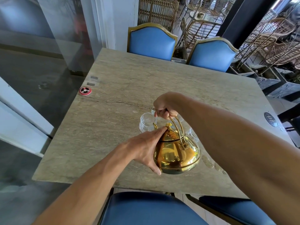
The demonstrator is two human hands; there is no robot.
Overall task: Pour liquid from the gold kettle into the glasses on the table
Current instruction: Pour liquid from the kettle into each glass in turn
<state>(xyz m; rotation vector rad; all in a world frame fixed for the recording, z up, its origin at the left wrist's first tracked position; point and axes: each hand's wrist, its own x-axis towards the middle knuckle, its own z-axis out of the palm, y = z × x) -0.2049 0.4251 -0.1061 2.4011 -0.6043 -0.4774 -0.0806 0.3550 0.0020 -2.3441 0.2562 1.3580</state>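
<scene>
the right hand [164, 109] fingers grip the kettle [176, 151] handle, left hand [146, 146] fingers spread steadying lid, spout tipped toward the 11 o'clock glass [146, 122]; pouring seems underway, fill unclear.

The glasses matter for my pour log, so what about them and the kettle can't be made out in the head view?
- Glass count: the right hand and forearm cover some; only one glass shows clearly.
- Fill level: clear glass, too small to tell.
- Spout tip and any stream: hidden behind the left hand.
- Gold kettle contents: lid shut, opaque.
</scene>
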